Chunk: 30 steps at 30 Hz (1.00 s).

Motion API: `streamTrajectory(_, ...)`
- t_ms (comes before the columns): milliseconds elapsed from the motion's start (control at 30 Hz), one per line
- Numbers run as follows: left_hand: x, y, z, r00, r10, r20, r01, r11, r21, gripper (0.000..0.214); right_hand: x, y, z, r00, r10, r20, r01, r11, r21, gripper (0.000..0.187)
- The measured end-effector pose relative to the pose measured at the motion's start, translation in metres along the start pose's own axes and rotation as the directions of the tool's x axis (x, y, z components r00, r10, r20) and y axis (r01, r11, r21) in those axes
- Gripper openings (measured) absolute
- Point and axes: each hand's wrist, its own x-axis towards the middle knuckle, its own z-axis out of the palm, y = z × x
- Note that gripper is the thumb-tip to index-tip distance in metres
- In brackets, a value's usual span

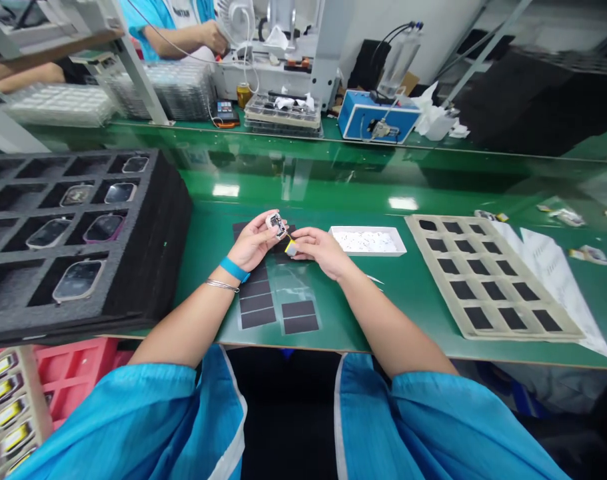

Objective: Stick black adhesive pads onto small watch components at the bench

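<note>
My left hand (254, 241) is closed on an open smartwatch case (276, 225), its inner parts facing up. Between the fingers of my right hand (319, 250) is a small battery (290, 248), silvery with a yellow edge. A thin link seems to run from the battery to the watch case. Both hands are close together above the green table. Under them lie clear sheets with black adhesive pieces (257, 302), and a smaller sheet with black pieces (300, 317) sits to the right. The far ends of these sheets are partly hidden by my hands.
A white box (368, 241) with small bits stands right of my hands, tweezers (374, 280) near it. Further right is a beige tray (483, 280). Stacked black foam trays (148, 247) hold several watches at left. A co-worker's hand (214, 38) shows behind the bench.
</note>
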Motion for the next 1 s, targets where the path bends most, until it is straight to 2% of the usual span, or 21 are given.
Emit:
streamTrajectory(100, 0.0, -0.002, 0.001, 0.999, -0.043, 0.018, 0.043, 0.999, -0.014, 0.043, -0.003, -0.001, -0.007, 0.984, -0.126, -0.129, 0.128, 0.992, 0.01, 0.045)
streamTrajectory(200, -0.002, -0.005, 0.003, 0.991, -0.123, 0.057, 0.123, 0.992, 0.001, 0.041, -0.004, -0.005, -0.009, 0.947, -0.27, -0.173, 0.267, 0.963, -0.038, 0.045)
streamTrajectory(300, -0.005, -0.008, 0.004, 0.966, -0.225, 0.125, 0.224, 0.974, 0.019, 0.043, -0.007, -0.006, -0.006, 0.893, -0.425, -0.147, 0.399, 0.9, -0.177, 0.041)
streamTrajectory(433, -0.008, -0.011, 0.006, 0.921, -0.336, 0.197, 0.334, 0.941, 0.044, 0.041, -0.014, -0.006, -0.003, 0.816, -0.575, -0.057, 0.495, 0.747, -0.444, 0.028)
streamTrajectory(567, -0.009, -0.013, 0.007, 0.901, -0.379, 0.208, 0.374, 0.925, 0.067, 0.037, -0.018, -0.008, -0.002, 0.779, -0.627, 0.011, 0.523, 0.639, -0.565, 0.02)
streamTrajectory(800, -0.01, -0.014, 0.009, 0.908, -0.382, 0.172, 0.377, 0.924, 0.059, 0.031, -0.017, -0.007, -0.004, 0.767, -0.639, 0.054, 0.51, 0.557, -0.656, 0.021)
streamTrajectory(1000, -0.01, -0.015, 0.016, 0.93, -0.361, 0.073, 0.346, 0.925, 0.157, 0.02, -0.016, -0.003, 0.0, 0.762, -0.636, 0.121, 0.54, 0.521, -0.66, 0.022)
